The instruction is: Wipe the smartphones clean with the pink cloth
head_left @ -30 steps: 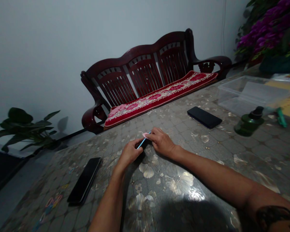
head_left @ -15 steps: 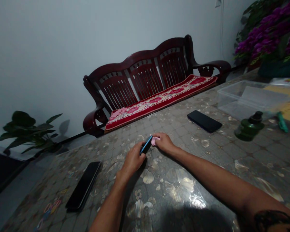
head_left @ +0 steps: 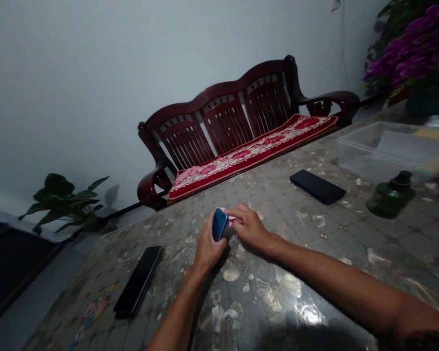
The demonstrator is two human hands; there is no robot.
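Note:
A blue smartphone stands tilted in my left hand, whose fingers and thumb close round its edges. My right hand pinches a small pink cloth against the phone's right side near the top. Part of the cloth is hidden behind the right fingers. Left of my hands, a dark phone lies on the patterned table, apparently on top of another flat dark thing. A second dark phone lies flat beyond my right hand.
At the right stand a green bottle with a black top and a clear plastic box. Several colourful small loops lie near the left edge. Behind the table is a wooden bench with a red cushion; a leafy plant stands left.
My left hand has turned the phone so its blue face shows instead of its thin edge. The right hand with the cloth has stayed beside it. The camera view has shifted slightly left.

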